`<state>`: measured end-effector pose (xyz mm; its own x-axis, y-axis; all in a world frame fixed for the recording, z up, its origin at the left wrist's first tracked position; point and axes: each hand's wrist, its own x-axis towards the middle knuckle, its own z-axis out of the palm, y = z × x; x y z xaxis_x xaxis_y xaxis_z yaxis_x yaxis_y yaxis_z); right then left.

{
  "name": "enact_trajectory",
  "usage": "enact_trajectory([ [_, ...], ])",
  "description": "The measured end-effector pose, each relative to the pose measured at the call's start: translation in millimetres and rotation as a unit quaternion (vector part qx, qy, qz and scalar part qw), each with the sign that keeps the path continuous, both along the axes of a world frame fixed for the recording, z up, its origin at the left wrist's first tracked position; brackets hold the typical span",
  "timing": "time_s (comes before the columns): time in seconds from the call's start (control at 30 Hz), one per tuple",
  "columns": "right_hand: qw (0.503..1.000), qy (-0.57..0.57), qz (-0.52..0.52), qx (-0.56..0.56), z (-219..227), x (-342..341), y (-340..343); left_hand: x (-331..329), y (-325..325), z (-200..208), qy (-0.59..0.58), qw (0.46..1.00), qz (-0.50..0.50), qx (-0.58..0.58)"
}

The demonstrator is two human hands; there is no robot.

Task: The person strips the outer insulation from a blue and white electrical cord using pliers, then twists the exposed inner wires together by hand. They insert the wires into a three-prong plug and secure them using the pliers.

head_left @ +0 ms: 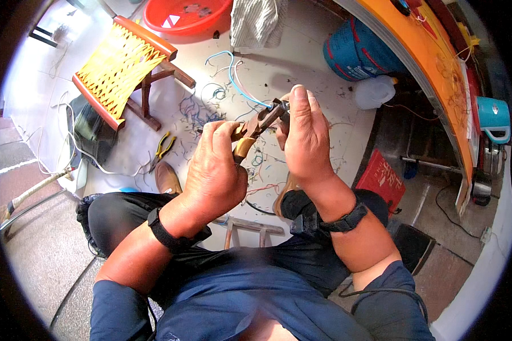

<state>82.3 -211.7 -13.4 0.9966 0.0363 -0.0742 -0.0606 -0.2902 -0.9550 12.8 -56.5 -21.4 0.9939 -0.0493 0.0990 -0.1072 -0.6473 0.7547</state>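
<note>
Two pliers: the held pair [246, 145] lies along seven-to-one o'clock, head toward one, left fingers [217, 136] curled closed round its handles, right fingers [301, 108] beside its head, grip unclear; the floor pair [164, 149] at nine.

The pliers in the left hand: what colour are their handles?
The pliers' handles are dull yellow; they show best in the head view, the only one.

Pliers [262, 122]: dark, worn metal head, yellowish handle grips partly covered. Held up at a slant, head to upper right, handles lower left. Blue wire [231, 70] runs up-left from the head, far end curled over. Exact bite on the wire: too small to tell.
</note>
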Motion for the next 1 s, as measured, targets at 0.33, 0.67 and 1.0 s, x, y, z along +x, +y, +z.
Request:
enact_trajectory([
  [0.33, 0.997, -0.031, -0.034, 0.061, -1, 16, 0, 4, -11, 7, -0.006, 1.0, -0.008, -0.006],
  [0.67, 0.995, -0.062, -0.011, 0.077, -2, 19, -10, 1, -15, 12, 0.041, 0.997, -0.035, -0.048],
  [1.0, 0.991, 0.071, 0.018, 0.112, 14, 18, -16, -4, -10, 13, 0.073, 0.989, -0.067, -0.107],
])
